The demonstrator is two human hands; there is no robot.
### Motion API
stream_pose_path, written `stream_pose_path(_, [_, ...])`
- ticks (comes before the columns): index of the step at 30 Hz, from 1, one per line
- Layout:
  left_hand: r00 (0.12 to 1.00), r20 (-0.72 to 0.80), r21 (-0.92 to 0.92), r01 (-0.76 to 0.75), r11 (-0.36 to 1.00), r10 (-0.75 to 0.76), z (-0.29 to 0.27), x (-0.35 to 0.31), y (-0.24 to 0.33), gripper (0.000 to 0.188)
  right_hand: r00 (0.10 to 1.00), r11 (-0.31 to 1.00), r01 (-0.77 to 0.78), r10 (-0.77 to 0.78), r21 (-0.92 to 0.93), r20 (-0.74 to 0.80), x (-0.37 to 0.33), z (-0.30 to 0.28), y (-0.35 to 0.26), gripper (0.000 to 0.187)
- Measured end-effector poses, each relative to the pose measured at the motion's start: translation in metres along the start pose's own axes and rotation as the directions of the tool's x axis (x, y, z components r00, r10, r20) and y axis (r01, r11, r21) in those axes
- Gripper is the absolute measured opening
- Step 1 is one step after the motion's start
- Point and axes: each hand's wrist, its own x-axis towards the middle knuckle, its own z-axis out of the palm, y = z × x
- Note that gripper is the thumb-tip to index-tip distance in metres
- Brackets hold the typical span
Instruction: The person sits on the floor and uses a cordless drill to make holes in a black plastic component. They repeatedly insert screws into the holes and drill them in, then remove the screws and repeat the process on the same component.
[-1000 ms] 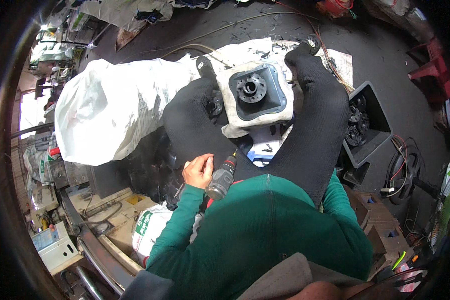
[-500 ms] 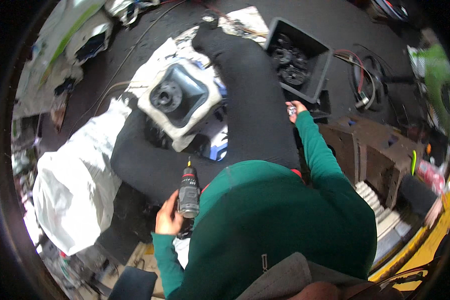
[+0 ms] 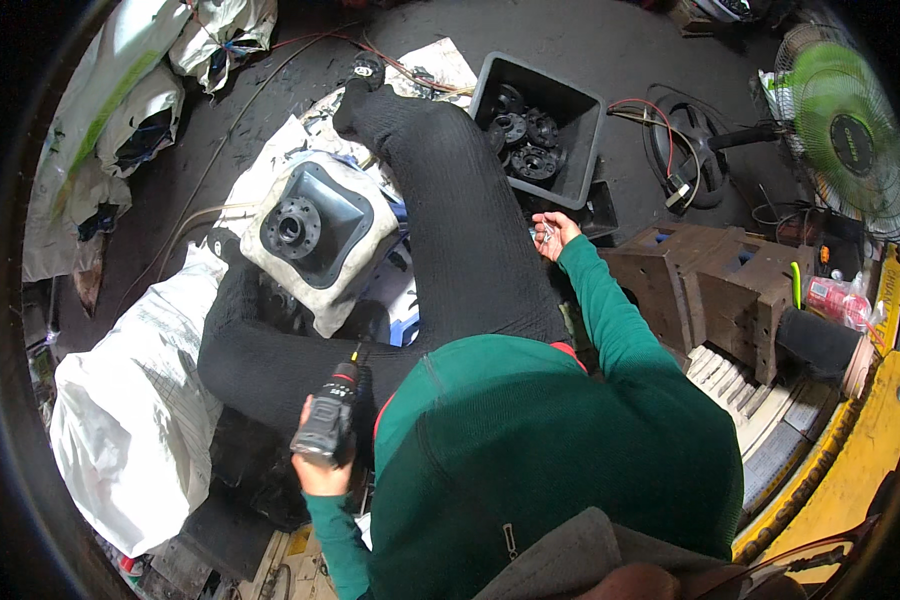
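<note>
My left hand (image 3: 320,474) is wrapped round a dark cordless drill (image 3: 328,420), its yellow-tipped bit pointing away from me. Beyond my right thigh, my right hand (image 3: 560,240) is closed on small shiny metal pieces (image 3: 547,231), probably screws, too small to make out for certain. Between my legs, a pale square block with a grey hollowed face (image 3: 336,216) stands tilted. A black round flange (image 3: 291,229) with a ring of holes sits in that hollow. Neither hand touches the block.
A dark grey bin (image 3: 588,150) of black round parts (image 3: 535,162) stands near my right hand. On the right are a rusty metal block (image 3: 710,280) and a green-bladed fan (image 3: 845,140). A white sack (image 3: 135,410) lies left; hoses and cables cross the floor.
The drill and left hand have shifted left and tilted relative to my body. My right hand has turned, showing more of the metal pieces. The whole view has swung, bringing the fan into sight.
</note>
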Motion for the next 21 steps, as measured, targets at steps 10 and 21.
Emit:
stream_pose_path(10, [0.984, 0.066, -0.449, -0.117, 0.886, 0.164, -0.041, 0.048, 0.085, 0.076, 0.732, 0.991, -0.058, -0.039, 0.119, 0.681, -0.114, 0.223, -0.013, 0.022])
stream_pose_path(21, [0.923, -0.144, -0.22, -0.382, 0.897, 0.358, -0.053, 0.075, 0.09, 0.063, 0.278, 0.858, -0.501, 0.284, -0.114, 0.918, -0.062, 0.345, 0.078, 0.012])
